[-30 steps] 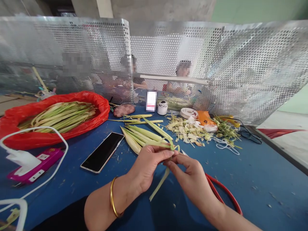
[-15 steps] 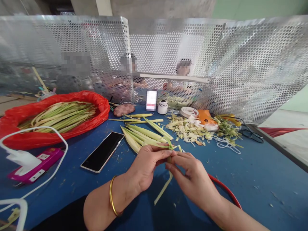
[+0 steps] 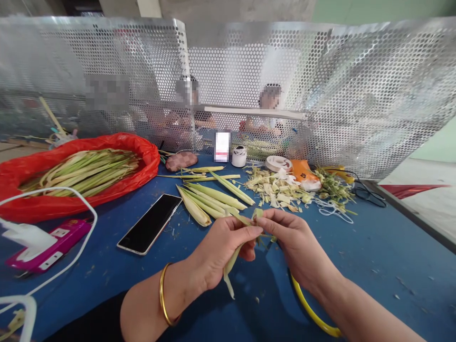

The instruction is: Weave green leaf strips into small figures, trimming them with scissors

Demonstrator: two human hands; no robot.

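My left hand [image 3: 230, 244] pinches a pale green leaf strip [image 3: 232, 266] between thumb and fingers, one end dangling below the palm. My right hand [image 3: 297, 237] touches it at the fingertips and grips a folded part of the same strip. Between the two hands the strip crosses over itself; the fingers hide part of the fold. Just beyond my left hand lie several long green leaf pieces [image 3: 217, 197] with pale husk-like ends. From beneath my right hand a yellow curved tube [image 3: 309, 311] runs toward the near edge.
A red plastic bag [image 3: 144, 147] of long leaves lies at left, near a purple power strip [image 3: 67, 237] and black phone [image 3: 151, 223]. Leaf scraps [image 3: 274, 190], a tape roll [image 3: 278, 163] and an orange packet [image 3: 302, 172] sit at right. A perforated metal screen [image 3: 242, 71] stands behind; people sit beyond.
My right hand has turned and risen slightly, now pinching the top of the fold. The dangling end has swung left under my left hand. A yellow tube shows where a red one curved before.
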